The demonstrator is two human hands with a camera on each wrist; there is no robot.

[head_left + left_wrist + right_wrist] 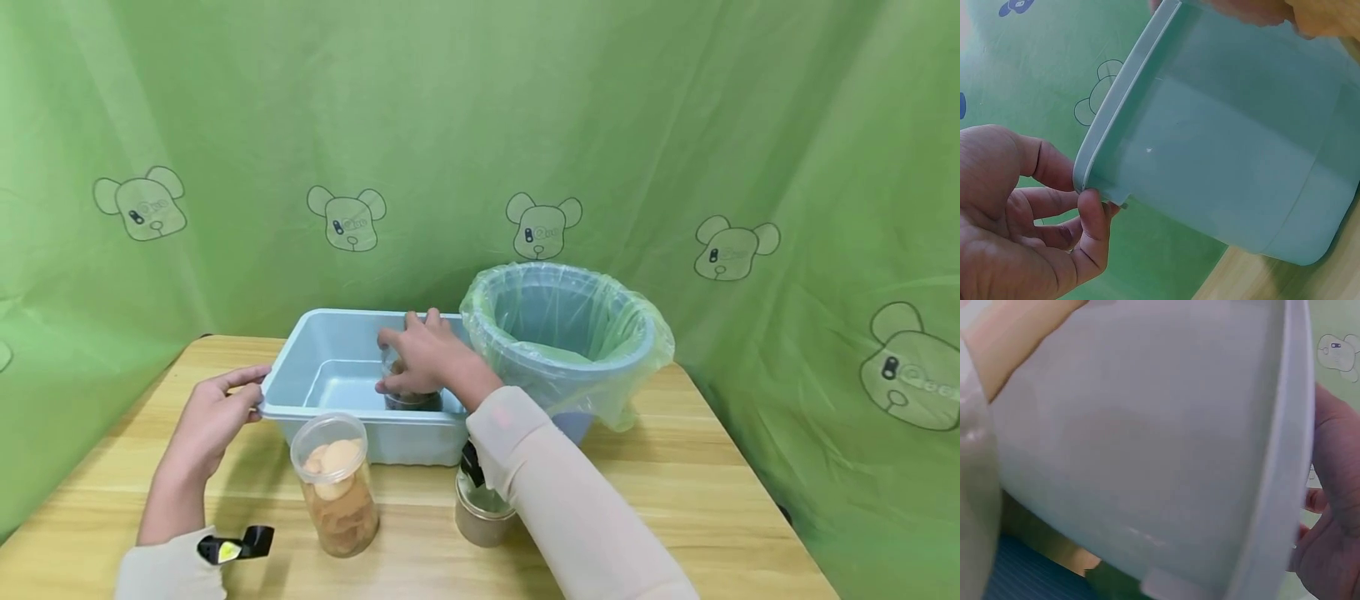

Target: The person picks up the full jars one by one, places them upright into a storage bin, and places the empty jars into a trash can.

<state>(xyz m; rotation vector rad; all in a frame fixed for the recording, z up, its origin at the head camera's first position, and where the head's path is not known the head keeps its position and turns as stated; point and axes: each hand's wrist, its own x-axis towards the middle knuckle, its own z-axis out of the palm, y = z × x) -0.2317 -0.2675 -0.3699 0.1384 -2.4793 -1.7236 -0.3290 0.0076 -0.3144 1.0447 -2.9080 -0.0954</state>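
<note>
In the head view, my left hand [210, 421] pinches the rim of a light blue plastic basin [390, 437] at its near left corner. The left wrist view has the thumb and fingers of this left hand [1041, 212] on both sides of the rim of the basin [1210, 144]. My right hand [431, 358] reaches into the basin from above, its fingers curled round a clear jar [414, 402] with dark contents. Over in the right wrist view, the basin wall [1147, 437] covers most of the picture and hides the jar; part of the right hand [1338, 494] shows past the rim.
A tall clear jar [339, 500] with orange-brown contents stands before the basin. Beside my right sleeve is a short metallic tin [483, 521], partly covered. The blue bin [540, 379] with a thin green liner stands right of the basin. A green curtain [450, 100] hangs behind the wooden table [675, 492].
</note>
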